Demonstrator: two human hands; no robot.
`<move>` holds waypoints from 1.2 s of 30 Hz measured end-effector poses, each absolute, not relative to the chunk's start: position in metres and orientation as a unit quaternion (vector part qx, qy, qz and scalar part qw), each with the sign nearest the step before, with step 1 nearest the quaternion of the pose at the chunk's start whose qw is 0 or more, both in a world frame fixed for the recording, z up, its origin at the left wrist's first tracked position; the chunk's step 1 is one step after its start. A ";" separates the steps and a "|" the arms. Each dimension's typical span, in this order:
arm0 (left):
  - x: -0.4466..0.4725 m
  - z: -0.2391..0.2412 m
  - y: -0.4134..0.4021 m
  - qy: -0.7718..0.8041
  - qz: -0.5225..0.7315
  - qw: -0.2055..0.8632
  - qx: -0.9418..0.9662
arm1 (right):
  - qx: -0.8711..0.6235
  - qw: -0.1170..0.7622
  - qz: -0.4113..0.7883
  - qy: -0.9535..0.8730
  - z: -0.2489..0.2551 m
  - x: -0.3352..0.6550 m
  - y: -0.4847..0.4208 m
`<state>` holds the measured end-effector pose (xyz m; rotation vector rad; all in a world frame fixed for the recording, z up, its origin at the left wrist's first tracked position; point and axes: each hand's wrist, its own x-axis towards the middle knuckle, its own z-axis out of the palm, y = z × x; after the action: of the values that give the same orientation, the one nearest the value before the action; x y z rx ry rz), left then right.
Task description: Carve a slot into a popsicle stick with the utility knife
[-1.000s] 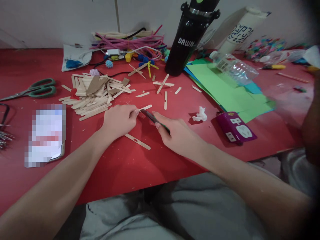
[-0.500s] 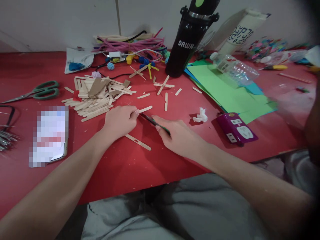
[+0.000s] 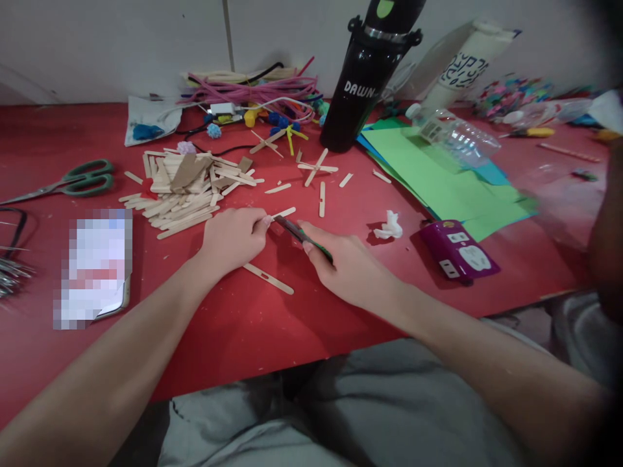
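My left hand (image 3: 238,237) is closed on a wooden craft stick (image 3: 286,212), whose rounded end sticks out past the fingers to the right. In my right hand (image 3: 341,259) is a dark utility knife (image 3: 311,241) with some green on its handle. Its tip meets the stick close to my left fingertips; the exact contact is too small to make out. Below my left hand lies another craft stick (image 3: 275,281) with a slot cut in it. A shorter notched stick (image 3: 322,200) and two sticks joined as a cross (image 3: 318,168) lie beyond my hands.
A pile of craft sticks (image 3: 170,207), green-handled scissors (image 3: 87,178) and a phone (image 3: 97,272) are to the left. A black bottle (image 3: 353,97) stands at the back. Green paper (image 3: 428,168), a plastic bottle (image 3: 462,139) and a purple power adapter (image 3: 457,250) lie right.
The knife has turned slightly in my right hand, showing more of its broad side. Both hands stay almost in place, and the view has shifted a little.
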<state>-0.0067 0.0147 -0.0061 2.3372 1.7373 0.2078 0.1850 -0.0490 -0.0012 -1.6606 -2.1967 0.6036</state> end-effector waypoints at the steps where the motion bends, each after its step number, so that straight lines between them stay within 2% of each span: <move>1: -0.007 -0.006 0.015 0.591 0.072 0.111 0.796 | -0.582 0.161 0.211 -0.769 -0.001 0.185 -0.049; 25: -0.006 -0.008 0.013 0.600 0.070 0.097 0.791 | -0.556 0.123 0.189 -0.800 0.007 0.182 -0.048; 36: -0.007 -0.007 0.015 0.601 0.062 0.102 0.790 | -0.558 0.176 0.194 -0.788 -0.003 0.188 -0.051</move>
<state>-0.0073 0.0152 -0.0066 2.3326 1.7743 0.1833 0.1876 -0.0506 -0.0031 -1.5788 -2.2308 0.5483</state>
